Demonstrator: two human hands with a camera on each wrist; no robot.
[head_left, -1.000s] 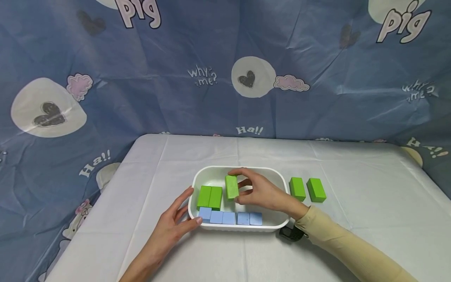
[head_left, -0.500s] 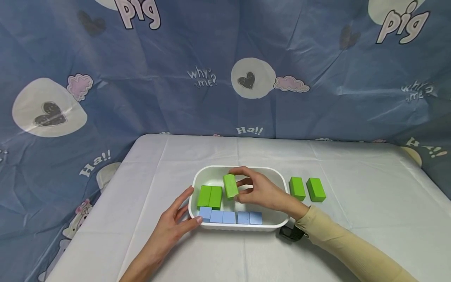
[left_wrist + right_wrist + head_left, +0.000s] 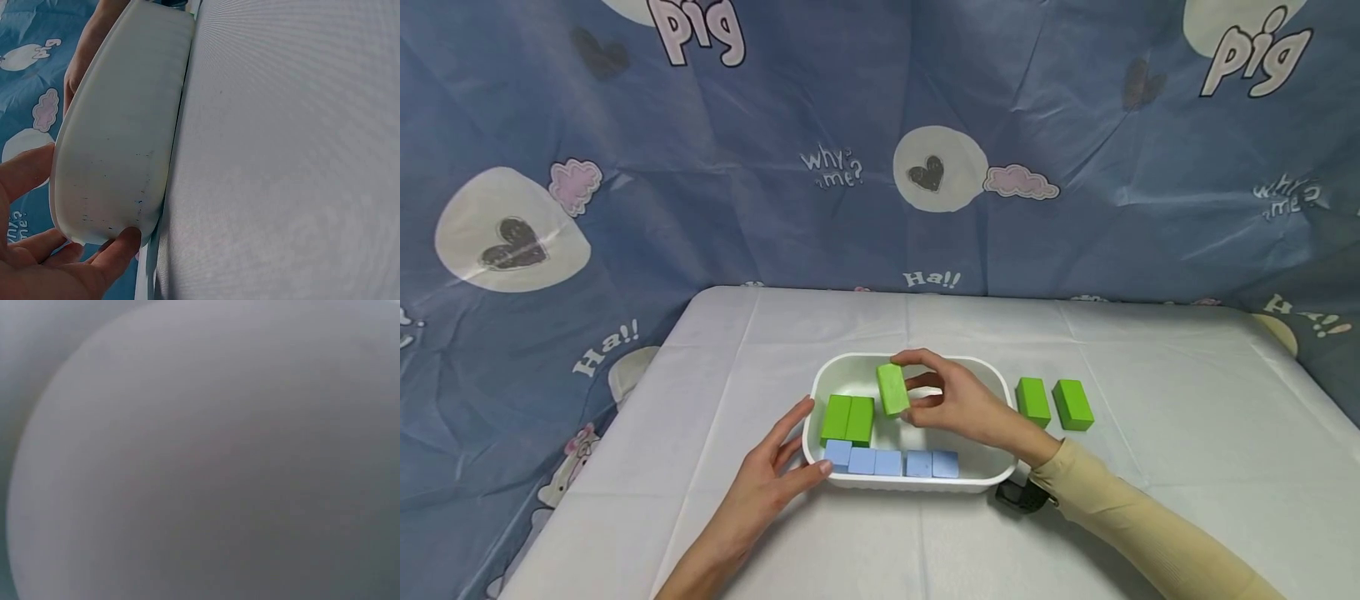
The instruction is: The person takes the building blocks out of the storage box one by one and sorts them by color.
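- Landmark: white tray, oval-ish, on the white tablecloth, mid-table.
- Right hand over the tray's middle, fingers and thumb pinching a green block; grip closed round that block.
- Held block is tilted, raised off the tray floor, just right of the two green blocks already in the tray.
- Pair of green blocks stands side by side, touching, in the tray's left part.
- Row of blue blocks along the tray's near wall; five of them, small gap after the third.
- Left hand at the tray's near-left corner, fingers straight-ish and spread, thumb on the near rim, fingertips against the left wall; holds nothing, just rests on the tray.
- Left wrist view: tray's outer wall seen close, fingers touching its lower edge.
- Two loose green blocks on the cloth just right of the tray, near each other, not touching.
- Black wrist device at the tray's near-right corner, on the right arm, beige sleeve behind it.
- Right wrist view: only grey blur, nothing readable.
- Blue printed cloth backdrop behind the tray and table.
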